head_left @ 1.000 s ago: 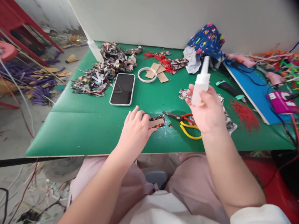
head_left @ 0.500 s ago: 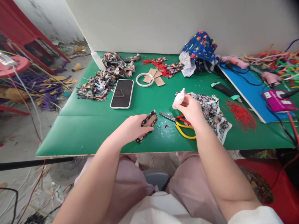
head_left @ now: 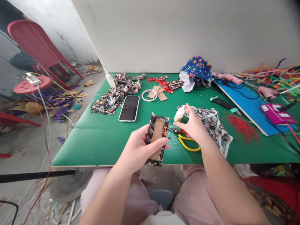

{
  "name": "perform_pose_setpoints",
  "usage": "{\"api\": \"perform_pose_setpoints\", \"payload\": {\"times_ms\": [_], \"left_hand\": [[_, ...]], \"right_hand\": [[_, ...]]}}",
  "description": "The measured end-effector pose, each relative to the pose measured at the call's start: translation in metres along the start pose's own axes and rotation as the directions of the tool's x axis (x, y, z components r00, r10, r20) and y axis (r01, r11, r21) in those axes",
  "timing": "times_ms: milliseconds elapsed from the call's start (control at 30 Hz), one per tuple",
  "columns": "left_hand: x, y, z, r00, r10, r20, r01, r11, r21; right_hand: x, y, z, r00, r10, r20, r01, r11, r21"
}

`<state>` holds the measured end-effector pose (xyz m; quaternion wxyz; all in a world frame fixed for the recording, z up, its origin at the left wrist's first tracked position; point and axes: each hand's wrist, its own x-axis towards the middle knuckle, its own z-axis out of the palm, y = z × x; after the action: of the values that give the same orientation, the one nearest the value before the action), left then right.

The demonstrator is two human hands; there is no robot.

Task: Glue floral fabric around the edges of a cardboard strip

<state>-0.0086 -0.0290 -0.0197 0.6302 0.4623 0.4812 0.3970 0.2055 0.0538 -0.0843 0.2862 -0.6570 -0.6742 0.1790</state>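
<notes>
My left hand (head_left: 142, 147) grips a fabric-edged cardboard strip (head_left: 157, 129). Dark floral cloth borders its brown face, and my thumb lies across it, above the table's front edge. My right hand (head_left: 195, 123) has thumb and fingers spread beside a small white squeeze bottle (head_left: 179, 114). The bottle seems to rest on the table, apart from a firm grip. Below that hand lie scissors (head_left: 189, 148) with yellow and red handles, partly hidden by it. A piece of floral fabric (head_left: 215, 125) with white strips spreads out to the right.
Left of centre on the green table (head_left: 93, 140) lie a phone (head_left: 129, 108), floral cloth bundles (head_left: 126, 84) and a white ring (head_left: 149, 95). Cardboard pieces (head_left: 161, 93) sit behind. To the right are a cutter (head_left: 223, 104), red threads (head_left: 242, 128) and a blue board (head_left: 248, 109).
My left hand has lifted the fabric-edged strip and turned its cardboard face up. My right hand's fingers have opened away from the white bottle. The view has tilted upward.
</notes>
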Motion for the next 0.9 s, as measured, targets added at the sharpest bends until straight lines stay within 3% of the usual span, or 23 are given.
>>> {"api": "perform_pose_setpoints", "payload": {"times_ms": [100,200,300,433,600,733,900], "left_hand": [[-0.005,0.009,0.008,1.000,-0.011,-0.019,0.011,1.000,-0.020],[-0.009,0.012,0.018,0.999,-0.023,0.029,0.025,0.998,-0.065],[-0.011,0.010,0.026,0.994,-0.046,0.103,0.058,0.992,-0.111],[-0.008,0.005,0.029,0.985,-0.069,0.161,0.092,0.987,-0.135],[-0.005,0.000,0.026,0.977,-0.102,0.186,0.135,0.976,-0.173],[-0.005,0.001,0.024,0.957,-0.141,0.252,0.196,0.958,-0.208],[-0.006,0.000,0.022,0.938,-0.184,0.295,0.269,0.920,-0.283]], "right_hand": [[-0.020,-0.018,-0.034,0.994,-0.023,-0.111,0.022,1.000,-0.008],[-0.044,-0.040,-0.056,0.959,-0.001,-0.283,0.085,0.955,0.283],[-0.060,-0.056,-0.048,0.960,-0.225,-0.166,0.279,0.796,0.538],[-0.066,-0.061,-0.019,0.939,-0.343,0.035,0.218,0.670,0.710],[-0.070,-0.065,-0.013,0.949,-0.294,0.114,0.101,0.626,0.774],[-0.070,-0.063,-0.015,0.922,-0.385,0.040,0.206,0.576,0.791],[-0.067,-0.056,-0.017,0.899,-0.438,0.010,0.315,0.662,0.680]]}}
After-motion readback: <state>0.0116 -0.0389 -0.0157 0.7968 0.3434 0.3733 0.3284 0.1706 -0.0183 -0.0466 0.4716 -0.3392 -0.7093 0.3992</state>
